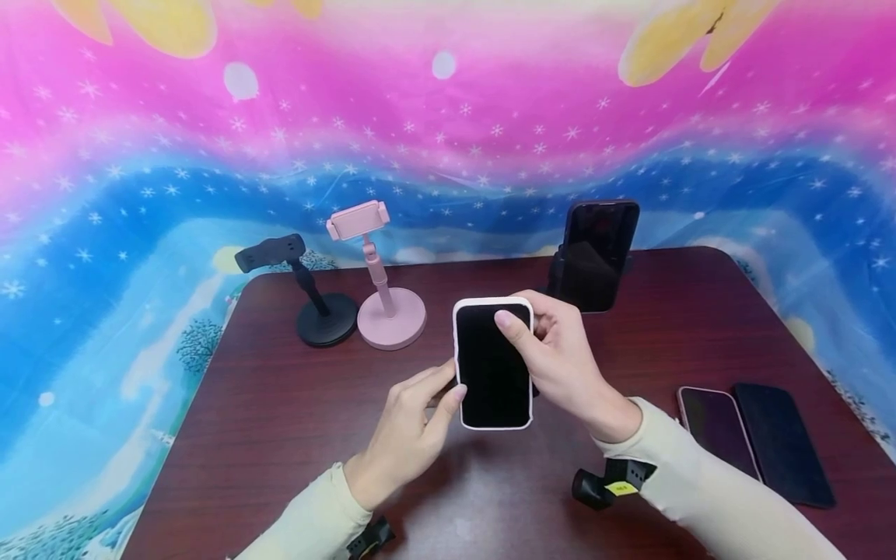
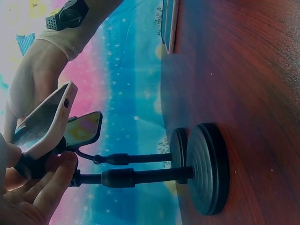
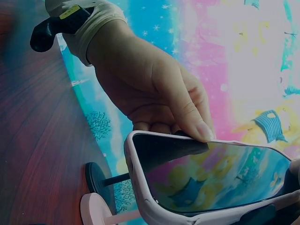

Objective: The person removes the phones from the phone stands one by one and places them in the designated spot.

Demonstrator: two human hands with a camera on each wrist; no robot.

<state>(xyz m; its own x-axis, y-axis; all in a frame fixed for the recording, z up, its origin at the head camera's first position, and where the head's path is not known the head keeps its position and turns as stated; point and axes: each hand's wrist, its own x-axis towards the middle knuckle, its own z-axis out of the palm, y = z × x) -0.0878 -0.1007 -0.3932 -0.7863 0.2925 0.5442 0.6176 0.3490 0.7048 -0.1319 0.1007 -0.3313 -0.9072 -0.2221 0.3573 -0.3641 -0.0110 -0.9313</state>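
Observation:
A smartphone (image 1: 493, 365) in a pale case, its dark screen facing up, is between both hands. The right hand (image 1: 563, 350) grips its right edge, thumb over the screen and fingers behind. At the lower left edge, the left hand (image 1: 413, 420) pinches the phone, thumb in front. In the left wrist view, the left fingers (image 2: 54, 187) lie against the black clamp behind the phone. Below that clamp, a black phone stand (image 2: 126, 177) rises from a round base on the table; the phone hides it in the head view. Reflections cover the screen (image 3: 225, 173) in the right wrist view.
A black phone stand (image 1: 327, 317) and a pink phone stand (image 1: 392, 317) are at the table's back left. Another stand at the back right bears a dark phone (image 1: 598, 253). Two more phones, one pink-edged (image 1: 717, 428) and one black (image 1: 784, 443), lie near the right sleeve.

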